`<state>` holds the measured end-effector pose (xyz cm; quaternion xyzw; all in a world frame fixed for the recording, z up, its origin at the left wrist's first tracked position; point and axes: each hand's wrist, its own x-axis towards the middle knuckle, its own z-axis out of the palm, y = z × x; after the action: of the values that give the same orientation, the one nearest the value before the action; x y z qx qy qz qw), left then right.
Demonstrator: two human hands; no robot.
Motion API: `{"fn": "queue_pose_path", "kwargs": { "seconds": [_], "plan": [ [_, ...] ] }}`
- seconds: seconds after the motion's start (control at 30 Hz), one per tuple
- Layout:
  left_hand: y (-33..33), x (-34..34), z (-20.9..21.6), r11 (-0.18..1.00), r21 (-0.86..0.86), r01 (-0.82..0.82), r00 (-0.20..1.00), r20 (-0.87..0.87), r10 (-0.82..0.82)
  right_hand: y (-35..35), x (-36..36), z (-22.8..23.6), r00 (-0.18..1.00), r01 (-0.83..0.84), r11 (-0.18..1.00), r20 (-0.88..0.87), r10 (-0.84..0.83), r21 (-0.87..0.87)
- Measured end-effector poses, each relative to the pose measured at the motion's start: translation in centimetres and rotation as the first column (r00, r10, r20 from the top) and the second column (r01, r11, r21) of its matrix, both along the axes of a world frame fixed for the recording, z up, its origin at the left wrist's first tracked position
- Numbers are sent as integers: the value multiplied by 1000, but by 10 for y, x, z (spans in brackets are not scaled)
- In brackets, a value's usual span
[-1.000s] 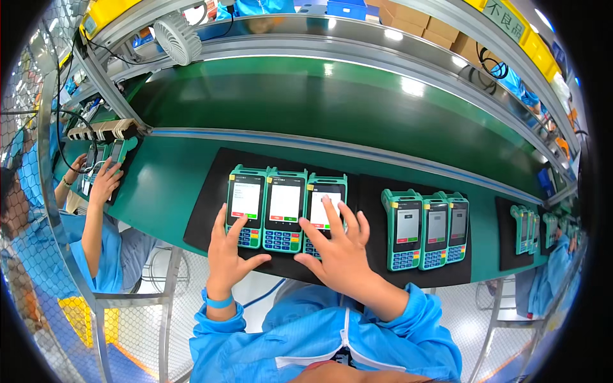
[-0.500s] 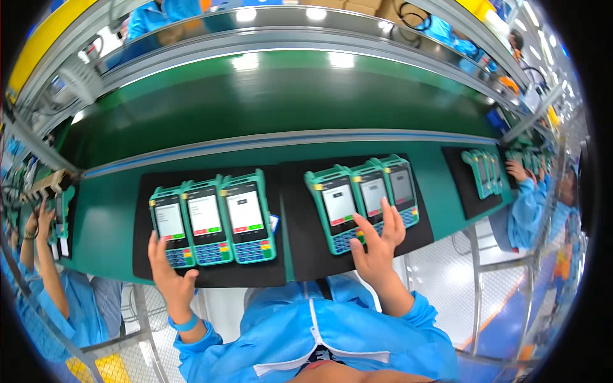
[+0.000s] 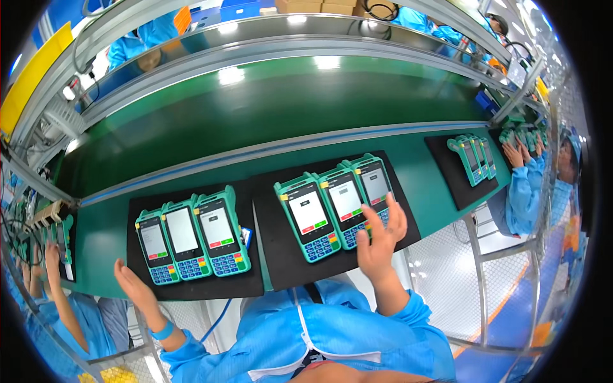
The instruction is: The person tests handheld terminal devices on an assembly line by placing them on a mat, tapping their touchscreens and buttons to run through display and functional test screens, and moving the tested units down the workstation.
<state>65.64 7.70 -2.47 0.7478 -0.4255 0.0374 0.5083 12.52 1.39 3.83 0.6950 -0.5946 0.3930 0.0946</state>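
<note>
Two groups of three green payment terminals with lit screens and blue keypads lie on black mats in front of me. The left group has a left terminal (image 3: 153, 244), a middle terminal (image 3: 182, 231) and a right terminal (image 3: 216, 231). My left hand (image 3: 136, 288) is open, fingers stretched, beside the left terminal's lower corner and apart from it. In the right group lie a left terminal (image 3: 308, 214), a middle terminal (image 3: 341, 199) and a right terminal (image 3: 371, 185) with a greyer screen. My right hand (image 3: 382, 249), empty with fingers apart, hovers over the right terminal's keypad, partly hiding it; contact is unclear.
A metal rail (image 3: 287, 148) separates the bench from a green conveyor belt (image 3: 268, 102). Farther right, more terminals (image 3: 474, 158) lie on another mat (image 3: 447, 182). Co-workers' hands are at both ends: one pair at left (image 3: 54, 258), others at right (image 3: 514, 153).
My left hand has drawn left, away from the left terminal. My right hand stays over the right group, shifted toward its right terminal. Some screens show different content. The whole view has shifted.
</note>
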Motion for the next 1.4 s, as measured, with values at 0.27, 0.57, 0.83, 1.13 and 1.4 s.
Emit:
{"fn": "queue_pose_path", "kwargs": {
  "seconds": [0.27,0.57,0.83,1.13,1.4],
  "plan": [
    [-45,76,-2,926,379,-3,996,83,-31,-27,-61,-25,788,-55,996,615,-1,73],
    [-73,50,27,732,628,-265,960,243,139,-21,-51,-6,934,-58,990,357,9,127],
    [-67,82,-15,839,501,-214,966,236,106,-18,-52,-5,906,-57,991,423,2,118],
    [-47,-30,90,709,631,-314,949,205,237,-19,-48,-9,902,-16,990,429,-47,141],
    [-61,38,24,801,576,-164,981,181,71,-28,-58,-17,911,14,995,409,-54,100]
  ]
}}
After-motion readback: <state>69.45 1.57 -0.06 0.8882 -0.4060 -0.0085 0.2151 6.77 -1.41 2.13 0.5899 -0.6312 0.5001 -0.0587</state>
